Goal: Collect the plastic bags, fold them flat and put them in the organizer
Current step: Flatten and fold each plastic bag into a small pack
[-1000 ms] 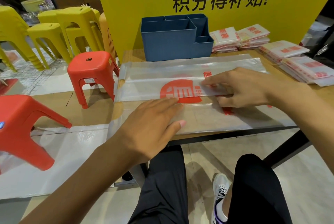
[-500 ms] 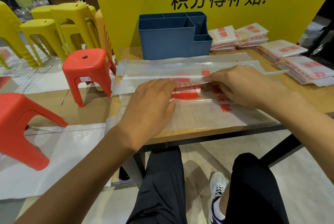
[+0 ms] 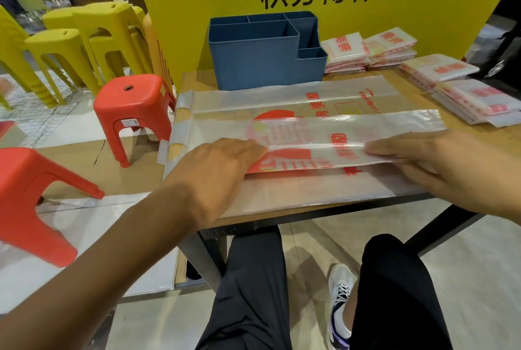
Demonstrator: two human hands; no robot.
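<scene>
- A clear plastic bag [image 3: 296, 112] with red print lies spread lengthwise across the wooden table [image 3: 485, 138] in the middle of the frame, its near long edge turned over into a narrow band.
- The left hand [image 3: 217, 169] lies palm down at the left end of that folded band, fingers flat and together, pressing the plastic onto the table; it grips nothing.
- The right hand [image 3: 439, 163] comes in from the right edge of the frame, fingers stretched out flat on the right end of the same fold; whether the thumb pinches the layer underneath cannot be told.
- The blue organizer [image 3: 262, 64] stands upright at the back of the table, above centre, just behind the far edge of the bag; its compartments look empty.
- Stacks of folded bags [image 3: 394, 50] lie in the upper right, beside the organizer and along the right side of the table.
- A yellow board [image 3: 197, 11] with black characters rises behind the table.
- Red stools [image 3: 132, 107] and yellow stools [image 3: 73, 45] fill the left of the frame.
</scene>
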